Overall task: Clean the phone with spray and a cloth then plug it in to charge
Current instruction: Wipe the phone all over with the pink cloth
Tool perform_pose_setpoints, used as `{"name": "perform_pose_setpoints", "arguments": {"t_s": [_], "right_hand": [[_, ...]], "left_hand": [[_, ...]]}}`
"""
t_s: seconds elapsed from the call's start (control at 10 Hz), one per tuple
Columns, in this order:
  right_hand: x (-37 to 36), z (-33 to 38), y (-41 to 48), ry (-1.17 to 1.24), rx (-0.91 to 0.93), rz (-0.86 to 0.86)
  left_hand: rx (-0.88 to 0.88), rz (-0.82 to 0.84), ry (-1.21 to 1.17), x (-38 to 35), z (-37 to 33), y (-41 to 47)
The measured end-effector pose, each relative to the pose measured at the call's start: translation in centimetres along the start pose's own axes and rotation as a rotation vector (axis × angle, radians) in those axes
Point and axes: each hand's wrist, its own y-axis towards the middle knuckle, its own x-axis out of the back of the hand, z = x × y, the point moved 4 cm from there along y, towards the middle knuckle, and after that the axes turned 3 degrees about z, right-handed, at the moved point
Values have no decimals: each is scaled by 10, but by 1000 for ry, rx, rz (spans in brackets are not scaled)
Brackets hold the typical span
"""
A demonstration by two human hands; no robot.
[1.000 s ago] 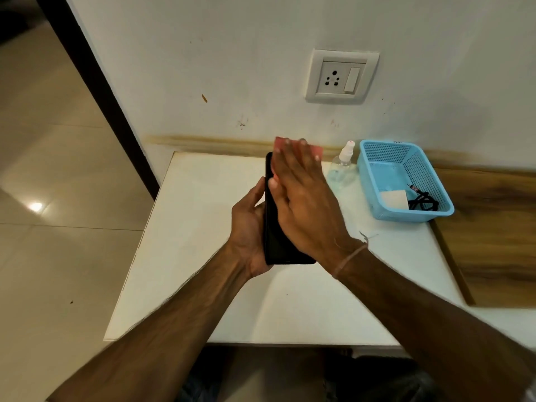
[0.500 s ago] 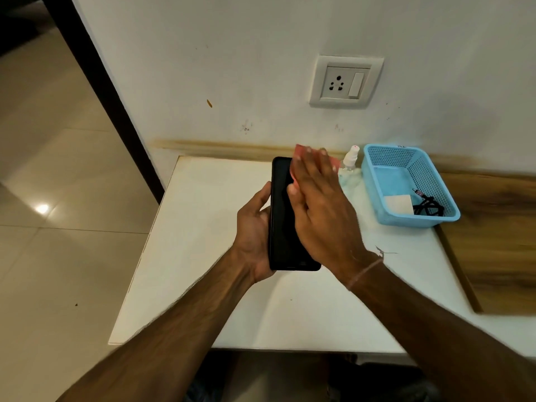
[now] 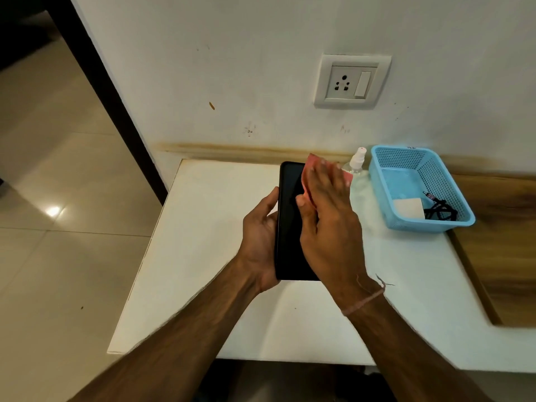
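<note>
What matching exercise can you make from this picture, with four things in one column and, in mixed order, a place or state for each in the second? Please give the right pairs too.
Things
1. phone
2. pink cloth
3. spray bottle
4. black cable

Places or states
A. lies inside the blue basket
B. stands on the table, just left of the basket
C. held up above the table, gripped by the left hand
D. pressed flat on the phone under the right hand

Right pairs: 1-C, 2-D, 3-B, 4-A
</note>
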Motion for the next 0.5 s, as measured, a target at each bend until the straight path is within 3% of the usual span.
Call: {"name": "perform_pose_setpoints", "arguments": {"t_s": [0.2,0.4,0.5], "right_hand": [[-17,16,-11,12,241,120],[6,-23,9,-21,97,-31],[-16,-1,-5,81,124,75]], "left_hand": [[-9,3,-53,1,0,0],[-25,8,-52,3,-1,6],[-2,-2,-41,0,3,5]]}}
